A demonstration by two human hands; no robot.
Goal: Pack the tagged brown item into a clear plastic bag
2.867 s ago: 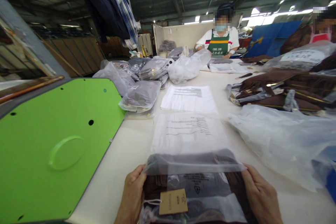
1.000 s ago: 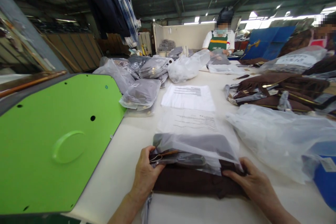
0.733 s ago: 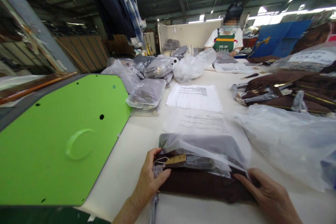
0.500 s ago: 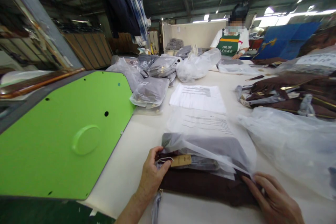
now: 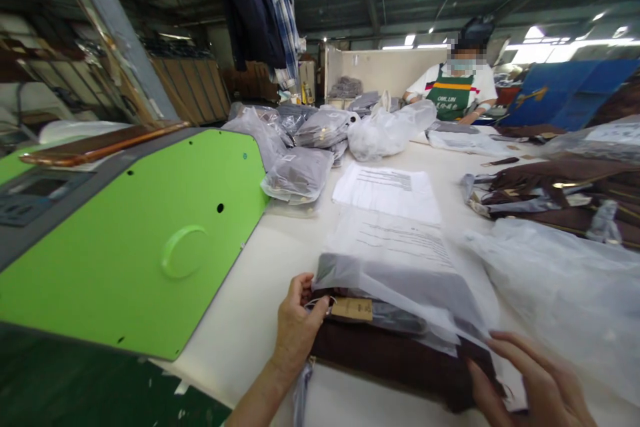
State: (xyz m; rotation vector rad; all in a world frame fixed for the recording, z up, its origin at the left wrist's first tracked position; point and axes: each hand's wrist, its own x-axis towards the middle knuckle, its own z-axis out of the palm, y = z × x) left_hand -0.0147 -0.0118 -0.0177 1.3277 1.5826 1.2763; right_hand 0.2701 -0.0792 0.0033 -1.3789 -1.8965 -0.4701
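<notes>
A dark brown fabric bag (image 5: 385, 360) lies on the table in front of me, its upper part inside a translucent plastic bag (image 5: 400, 277). A tan paper tag (image 5: 353, 308) on a white string rests on the brown fabric. At the left end, my left hand (image 5: 297, 320) is closed on the brown bag, its thumb by the tag string and its fingertips at the plastic edge. My right hand (image 5: 535, 380) grips the right end, thumb against the brown fabric and fingers over the plastic; part of it is blurred.
A green machine panel (image 5: 150, 247) stands on the left. Packed plastic bags (image 5: 300, 173) are piled beyond it. Printed sheets (image 5: 387, 190) lie ahead. To the right are loose plastic (image 5: 560, 293) and brown bags (image 5: 550, 190). A person in a green apron (image 5: 453, 90) stands across the table.
The view has swung slightly left. My right hand has moved lower along the bag's right end, its thumb now against the side. My left hand keeps its hold.
</notes>
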